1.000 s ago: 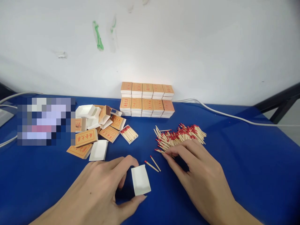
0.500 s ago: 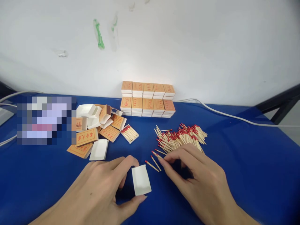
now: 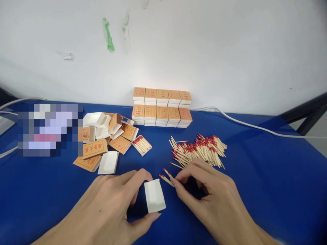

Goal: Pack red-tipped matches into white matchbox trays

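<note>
Nearer and leftward comes the right hand [image 3: 213, 194]! Half-curled, the left hand [image 3: 112, 200] grips a white card tray [image 3: 154, 195] (neatly rectangular) near centre; just right, the right hand pinches slim red-tipped matches [image 3: 167, 172], nearer than the bristling match heap [image 3: 201, 149].

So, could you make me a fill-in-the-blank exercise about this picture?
The matchbox tray in the left hand is coloured ____.
The right hand pinches matchsticks whose heads are coloured ____.
The front row of stacked matchboxes is ____ boxes wide.
The filled tray lies to the ____ of the matchstick pile.

Missing words: white; red; five; left.
</note>
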### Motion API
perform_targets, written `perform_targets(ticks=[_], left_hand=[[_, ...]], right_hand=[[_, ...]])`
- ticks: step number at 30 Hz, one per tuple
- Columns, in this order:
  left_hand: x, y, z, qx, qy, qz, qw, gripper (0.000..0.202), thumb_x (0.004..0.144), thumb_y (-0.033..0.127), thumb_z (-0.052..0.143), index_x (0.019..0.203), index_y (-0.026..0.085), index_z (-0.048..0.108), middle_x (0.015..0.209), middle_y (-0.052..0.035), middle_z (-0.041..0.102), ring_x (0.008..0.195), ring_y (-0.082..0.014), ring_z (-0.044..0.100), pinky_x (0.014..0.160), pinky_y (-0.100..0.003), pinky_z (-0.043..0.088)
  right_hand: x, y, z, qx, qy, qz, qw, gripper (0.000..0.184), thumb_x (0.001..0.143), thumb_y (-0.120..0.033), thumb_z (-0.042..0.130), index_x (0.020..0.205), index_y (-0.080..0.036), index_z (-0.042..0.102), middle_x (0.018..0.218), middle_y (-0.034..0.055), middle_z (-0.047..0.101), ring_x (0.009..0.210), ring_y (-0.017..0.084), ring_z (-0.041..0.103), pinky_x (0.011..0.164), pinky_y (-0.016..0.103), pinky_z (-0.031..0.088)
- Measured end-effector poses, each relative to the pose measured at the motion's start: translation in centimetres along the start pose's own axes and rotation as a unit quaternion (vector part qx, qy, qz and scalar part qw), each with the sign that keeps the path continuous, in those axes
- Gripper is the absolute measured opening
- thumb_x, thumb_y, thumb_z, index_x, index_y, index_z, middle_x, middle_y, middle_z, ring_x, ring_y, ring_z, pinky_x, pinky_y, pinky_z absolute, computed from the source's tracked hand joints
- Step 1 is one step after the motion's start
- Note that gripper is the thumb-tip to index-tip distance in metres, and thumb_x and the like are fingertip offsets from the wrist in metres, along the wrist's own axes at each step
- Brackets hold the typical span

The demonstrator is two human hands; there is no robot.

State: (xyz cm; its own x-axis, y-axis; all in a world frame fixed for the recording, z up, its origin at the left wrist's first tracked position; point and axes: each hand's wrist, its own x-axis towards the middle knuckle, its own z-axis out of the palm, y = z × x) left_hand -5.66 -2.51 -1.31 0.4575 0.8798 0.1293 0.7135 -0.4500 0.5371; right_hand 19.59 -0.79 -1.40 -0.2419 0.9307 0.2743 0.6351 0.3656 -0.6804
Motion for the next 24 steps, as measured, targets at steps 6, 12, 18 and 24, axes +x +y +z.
perform_targets(ticks=[6, 12, 18, 24], left_hand=[[0.10, -0.05, 0.01, 0.002, -0.001, 0.000, 1.000, 0.037, 0.085, 0.024, 0.087, 0.111, 0.029, 0.062, 0.074, 0.0123, 0.060, 0.039, -0.0075, 0.046, 0.040, -0.022, 0.036], [0.26, 0.11, -0.16, 0.008, -0.003, 0.001, 1.000, 0.033, 0.087, 0.025, 0.086, 0.109, 0.028, 0.062, 0.073, 0.0119, 0.061, 0.038, -0.0075, 0.045, 0.039, -0.021, 0.037], [0.27, 0.06, -0.13, 0.012, -0.003, 0.005, 1.000, 0.036, 0.086, 0.024, 0.087, 0.112, 0.029, 0.062, 0.074, 0.0117, 0.060, 0.039, -0.0077, 0.047, 0.039, -0.021, 0.037], [0.18, 0.09, -0.14, 0.011, -0.006, 0.004, 1.000, 0.038, 0.083, 0.024, 0.090, 0.109, 0.028, 0.062, 0.073, 0.0117, 0.059, 0.040, -0.0080, 0.046, 0.039, -0.021, 0.037]], right_hand=[[-0.04, -0.05, 0.14, -0.006, -0.006, 0.002, 1.000, 0.023, 0.101, -0.019, 0.073, 0.079, -0.023, 0.070, 0.081, -0.0033, 0.069, 0.069, 0.010, 0.067, 0.061, 0.023, 0.050], [0.05, 0.54, -0.41, -0.059, 0.021, -0.014, 0.998, 0.019, 0.101, -0.017, 0.071, 0.082, -0.024, 0.072, 0.082, -0.0032, 0.071, 0.070, 0.012, 0.067, 0.067, 0.024, 0.053], [0.03, 0.58, -0.27, -0.070, 0.033, -0.025, 0.997, 0.016, 0.100, -0.018, 0.073, 0.086, -0.025, 0.073, 0.084, -0.0030, 0.071, 0.072, 0.012, 0.068, 0.067, 0.024, 0.053], [-0.56, 0.59, 0.33, -0.071, 0.034, -0.071, 0.994, 0.010, 0.102, -0.026, 0.078, 0.093, -0.022, 0.074, 0.089, 0.0001, 0.071, 0.078, 0.014, 0.070, 0.067, 0.025, 0.055]])
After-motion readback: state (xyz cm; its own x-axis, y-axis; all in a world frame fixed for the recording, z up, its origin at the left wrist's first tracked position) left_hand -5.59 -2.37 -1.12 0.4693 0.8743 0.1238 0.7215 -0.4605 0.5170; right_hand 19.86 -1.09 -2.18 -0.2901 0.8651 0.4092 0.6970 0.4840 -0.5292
